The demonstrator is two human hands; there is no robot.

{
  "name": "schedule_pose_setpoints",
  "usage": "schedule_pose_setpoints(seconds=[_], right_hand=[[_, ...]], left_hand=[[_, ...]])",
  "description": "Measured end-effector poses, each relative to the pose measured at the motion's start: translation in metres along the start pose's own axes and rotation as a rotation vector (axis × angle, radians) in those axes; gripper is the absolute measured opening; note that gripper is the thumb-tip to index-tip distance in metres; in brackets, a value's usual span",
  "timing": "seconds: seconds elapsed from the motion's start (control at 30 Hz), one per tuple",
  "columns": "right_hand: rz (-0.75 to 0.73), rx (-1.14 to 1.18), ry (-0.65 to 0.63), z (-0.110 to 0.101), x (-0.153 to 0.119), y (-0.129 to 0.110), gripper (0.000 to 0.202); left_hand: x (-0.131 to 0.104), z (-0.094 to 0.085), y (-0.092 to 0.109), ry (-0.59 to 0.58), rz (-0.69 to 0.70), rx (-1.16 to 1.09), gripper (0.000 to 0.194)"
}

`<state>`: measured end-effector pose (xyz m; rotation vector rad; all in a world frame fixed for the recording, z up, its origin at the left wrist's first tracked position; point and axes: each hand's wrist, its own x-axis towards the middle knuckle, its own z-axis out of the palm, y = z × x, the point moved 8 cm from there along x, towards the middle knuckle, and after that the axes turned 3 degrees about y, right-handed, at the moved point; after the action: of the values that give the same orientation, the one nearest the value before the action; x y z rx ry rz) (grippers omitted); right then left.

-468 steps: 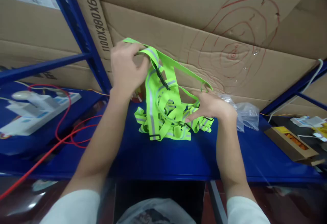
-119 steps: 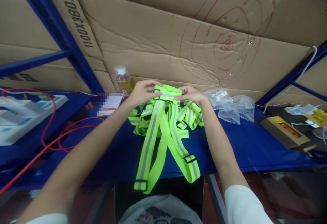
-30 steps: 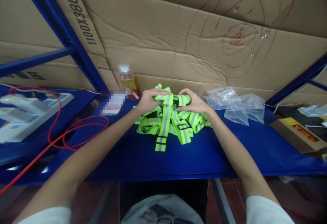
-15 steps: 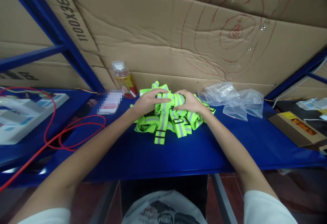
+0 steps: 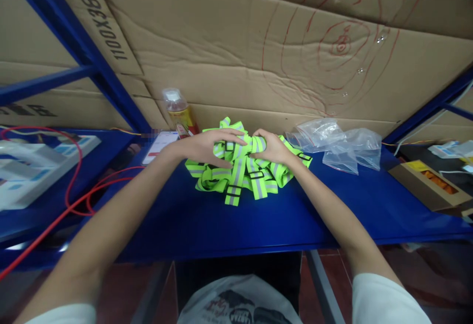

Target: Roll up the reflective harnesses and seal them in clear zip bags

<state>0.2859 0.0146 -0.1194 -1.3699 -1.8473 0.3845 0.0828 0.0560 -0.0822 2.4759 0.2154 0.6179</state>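
A tangled heap of neon yellow-green reflective straps (image 5: 239, 169) with grey stripes and black buckles lies on the blue table (image 5: 221, 230). On the heap's left side is my left hand (image 5: 211, 145), its thumb and fingers spread apart over the straps. My right hand (image 5: 271, 147) is at the upper right of the heap, with thumb and fingers curled round a bunch of straps. Some fingertips are partly hidden among the straps.
Behind the heap stand a bottle (image 5: 182, 114) and a cardboard wall (image 5: 207, 43). A phone (image 5: 159, 145) and red cable (image 5: 79, 166) are on the left. Clear plastic bags (image 5: 342, 144) and an open cardboard box (image 5: 430, 186) lie to the right.
My left hand has shifted slightly left and its thumb and fingers have spread wider. The front strap ends have moved a little. My right hand stays nearly in place.
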Motion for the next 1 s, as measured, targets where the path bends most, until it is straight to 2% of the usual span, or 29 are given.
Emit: schedule_pose_setpoints(seconds=[0.1,0.2,0.3,0.37,0.5,0.7,0.77,0.87,1.0], right_hand=[[-0.003,-0.021,0.028,-0.005,0.001,-0.006,0.051],[-0.01,-0.043,0.069,-0.01,0.001,-0.011,0.048],[-0.018,-0.055,0.107,-0.014,-0.001,-0.015,0.042],[-0.024,-0.053,0.126,-0.014,-0.002,-0.016,0.04],[-0.042,-0.045,0.169,-0.015,-0.003,-0.02,0.038],[-0.133,-0.039,0.159,-0.015,-0.002,-0.029,0.041],[-0.165,-0.043,0.154,-0.015,-0.002,-0.031,0.041],[-0.204,-0.045,0.199,-0.019,-0.003,-0.034,0.041],[-0.222,-0.021,0.203,-0.019,-0.007,-0.038,0.044]], left_hand=[[0.003,-0.009,-0.008,0.195,-0.059,-0.131,0.071],[0.004,-0.005,-0.023,0.349,-0.117,-0.189,0.079],[0.006,0.007,-0.039,0.375,-0.162,-0.232,0.062],[0.006,0.013,-0.045,0.388,-0.169,-0.276,0.059],[0.006,0.014,-0.046,0.439,-0.129,-0.296,0.074],[0.002,0.008,-0.039,0.535,-0.103,-0.159,0.086],[0.003,0.011,-0.041,0.528,-0.118,-0.181,0.078],[0.004,0.022,-0.053,0.459,-0.216,-0.287,0.052],[0.001,0.032,-0.064,0.48,-0.311,-0.412,0.054]])
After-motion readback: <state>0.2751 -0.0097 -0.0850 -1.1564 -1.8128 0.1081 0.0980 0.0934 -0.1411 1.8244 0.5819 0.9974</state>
